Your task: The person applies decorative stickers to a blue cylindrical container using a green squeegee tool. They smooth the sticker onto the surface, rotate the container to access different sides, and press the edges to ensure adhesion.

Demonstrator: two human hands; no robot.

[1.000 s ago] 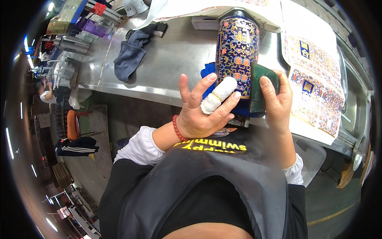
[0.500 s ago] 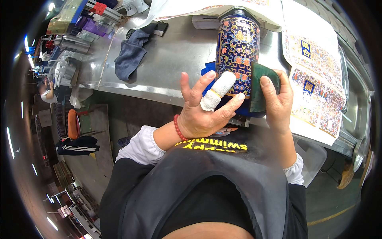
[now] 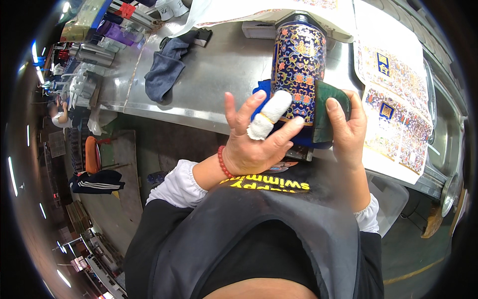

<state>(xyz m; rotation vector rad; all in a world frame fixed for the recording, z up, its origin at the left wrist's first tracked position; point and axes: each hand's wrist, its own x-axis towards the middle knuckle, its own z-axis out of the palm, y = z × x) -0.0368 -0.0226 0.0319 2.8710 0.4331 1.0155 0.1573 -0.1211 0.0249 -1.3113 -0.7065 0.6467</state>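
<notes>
Gripping round-cornered green sheet (image 3: 323, 112): right hand (image 3: 350, 134); left hand (image 3: 253, 149) splayed wide at glossy patterned cylinder (image 3: 299, 62).

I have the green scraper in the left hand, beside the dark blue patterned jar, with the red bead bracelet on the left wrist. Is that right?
Not quite: the head view shows the green scraper in the right hand, not the left. It is beside the dark blue patterned jar, and the red bead bracelet is on the left wrist.
</notes>
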